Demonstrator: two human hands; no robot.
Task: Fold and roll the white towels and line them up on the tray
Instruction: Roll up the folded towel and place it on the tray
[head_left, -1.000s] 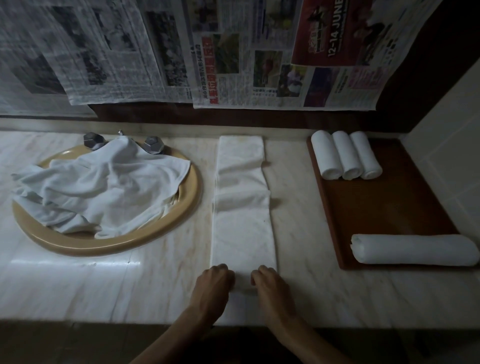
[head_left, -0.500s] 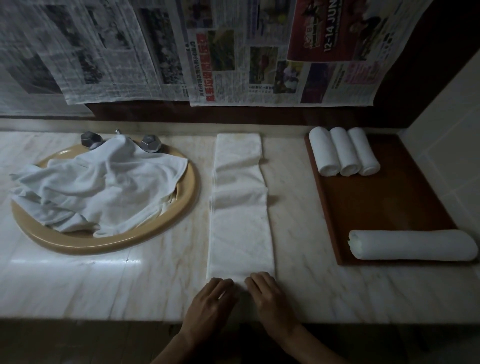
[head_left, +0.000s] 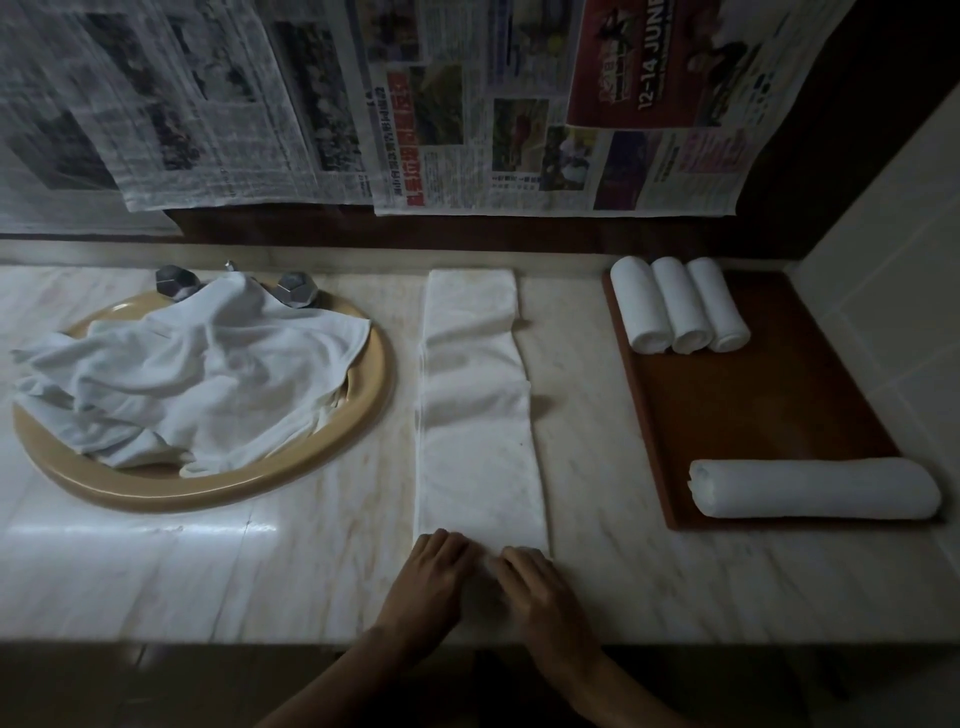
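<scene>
**Both hands at the near end of the folded towel strip**

A long white terry towel folded into a narrow strip (head_left: 475, 415) lies flat on the pale marble worktop (head_left: 182, 566), running from the back wall toward the front edge. Everything else is placed from this strip.

At its near end, the left hand (head_left: 428, 577) and the right hand (head_left: 540, 582) sit side by side with fingers bent over the cloth, gripping the end of the strip, which is bunched up a little between them.

To the right of the strip lies a flat reddish-brown wooden tray (head_left: 753, 405). At the tray's far end three small rolled white towels (head_left: 678, 306) lie side by side, touching each other. At its near end a longer rolled white towel (head_left: 813, 488) lies crosswise, its right end reaching past the tray's edge.

To the left of the strip is a round tan-rimmed washbasin (head_left: 291, 467) set in the worktop, with a loose heap of crumpled white towels (head_left: 182, 374) draped across it and two faceted metal tap knobs (head_left: 296, 293) at its back.

Beyond the strip's far end, sheets of printed newspaper (head_left: 467, 104) hang over the wall.
</scene>
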